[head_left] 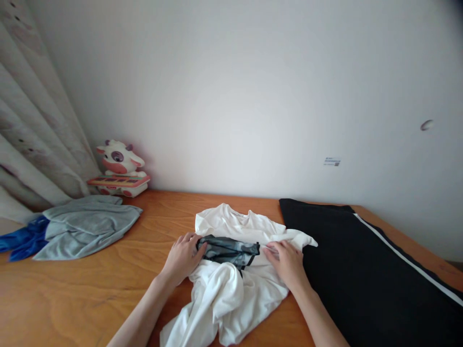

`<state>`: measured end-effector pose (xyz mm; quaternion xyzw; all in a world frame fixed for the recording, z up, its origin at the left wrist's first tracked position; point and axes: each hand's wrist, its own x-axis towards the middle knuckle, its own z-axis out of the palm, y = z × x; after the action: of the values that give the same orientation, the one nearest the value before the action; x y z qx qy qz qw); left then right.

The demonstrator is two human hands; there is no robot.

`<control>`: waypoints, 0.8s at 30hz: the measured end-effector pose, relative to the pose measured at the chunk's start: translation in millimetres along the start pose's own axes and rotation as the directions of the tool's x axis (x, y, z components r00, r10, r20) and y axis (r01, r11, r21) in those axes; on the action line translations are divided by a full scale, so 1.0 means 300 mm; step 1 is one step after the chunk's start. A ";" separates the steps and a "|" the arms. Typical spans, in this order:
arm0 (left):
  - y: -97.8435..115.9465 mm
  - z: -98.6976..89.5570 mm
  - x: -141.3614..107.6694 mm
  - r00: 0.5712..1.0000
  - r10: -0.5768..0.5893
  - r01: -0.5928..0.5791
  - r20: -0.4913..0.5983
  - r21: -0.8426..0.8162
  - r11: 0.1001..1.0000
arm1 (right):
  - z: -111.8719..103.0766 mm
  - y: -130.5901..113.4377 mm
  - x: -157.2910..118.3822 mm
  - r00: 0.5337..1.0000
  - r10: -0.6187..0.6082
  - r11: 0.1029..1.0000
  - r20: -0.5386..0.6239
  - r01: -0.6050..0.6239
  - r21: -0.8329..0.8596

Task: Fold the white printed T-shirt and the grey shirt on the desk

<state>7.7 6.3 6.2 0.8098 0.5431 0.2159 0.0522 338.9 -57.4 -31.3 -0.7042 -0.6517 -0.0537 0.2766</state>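
A white T-shirt (231,294) with a grey and black print lies on the wooden table, its neckline toward the wall and its lower part bunched toward me. At the left end of the print, my left hand (185,255) has its thumb and fingers closed on the shirt. My right hand (285,260) pinches white fabric just right of the print, near a sleeve. The printed part is creased between both hands.
Black fabric (347,270) with a white stripe covers the table's right side. At left lie a grey cloth (87,226) and a blue cloth (29,237). A cow-shaped toy keyboard (121,168) stands by the wall and curtain (36,111). The wooden table (108,289) meets the wall behind.
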 end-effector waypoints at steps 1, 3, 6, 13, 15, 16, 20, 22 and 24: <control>0.001 -0.006 -0.001 1.000 -0.013 0.013 0.014 0.002 1.000 | -0.014 0.000 0.003 1.000 0.003 1.000 -0.011 -0.003 -0.002; 0.004 -0.015 -0.002 0.999 -0.044 0.044 0.025 0.000 0.999 | -0.048 -0.011 0.010 0.997 -0.020 1.000 -0.070 0.021 0.021; 0.005 -0.014 -0.002 0.998 -0.035 0.035 -0.052 -0.005 0.999 | -0.100 -0.056 0.014 0.985 -0.146 0.961 -0.095 0.164 0.223; 0.023 -0.020 -0.004 0.961 0.127 -0.143 -0.247 -0.050 0.988 | -0.124 -0.231 -0.050 0.883 -0.420 0.732 0.209 0.194 0.653; 0.035 -0.034 -0.008 0.950 0.217 -0.232 -0.223 -0.045 0.972 | -0.115 -0.268 -0.067 0.862 -0.452 0.752 0.229 0.229 0.618; 0.041 -0.043 -0.010 0.942 0.275 -0.287 -0.191 -0.041 0.957 | -0.112 -0.280 -0.072 0.861 -0.453 0.764 0.232 0.241 0.599; 0.061 -0.076 -0.024 0.859 0.510 -0.513 -0.047 -0.077 0.855 | -0.114 -0.276 -0.067 0.919 -0.322 0.743 0.229 0.096 0.662; 0.073 -0.087 -0.033 0.817 0.576 -0.570 0.004 -0.140 0.810 | -0.112 -0.258 -0.056 0.960 -0.200 0.663 0.197 -0.016 0.749; 0.088 -0.094 -0.040 0.799 0.599 -0.582 0.052 -0.185 0.792 | -0.106 -0.241 -0.044 0.987 -0.039 0.539 0.158 -0.112 0.835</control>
<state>15.0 -19.5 36.4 0.9423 0.2403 0.2202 0.0761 277.6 -83.9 12.9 -0.5003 -0.6022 0.3271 0.5292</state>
